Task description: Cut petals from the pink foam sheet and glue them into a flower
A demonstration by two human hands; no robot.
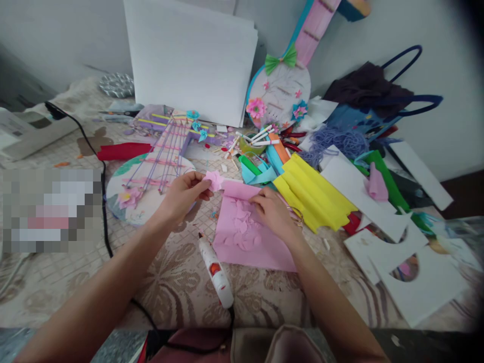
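My left hand (185, 194) pinches a small pink paper flower (215, 180) and holds it just above the table. My right hand (273, 212) rests on a pink foam sheet (247, 237), its fingers closed on one of the pink cut petals (242, 222) piled there. A white glue gun (215, 269) lies on the patterned cloth just in front of the sheet, between my forearms, its black cord running toward me.
A decorated guitar-shaped craft (151, 186) lies to the left. Folded yellow paper (312, 194), green and blue scraps and white foam cutouts (412, 272) crowd the right. White boards (192, 60) and a second craft guitar (280, 91) lean on the wall. A blue bag (378, 111) sits far right.
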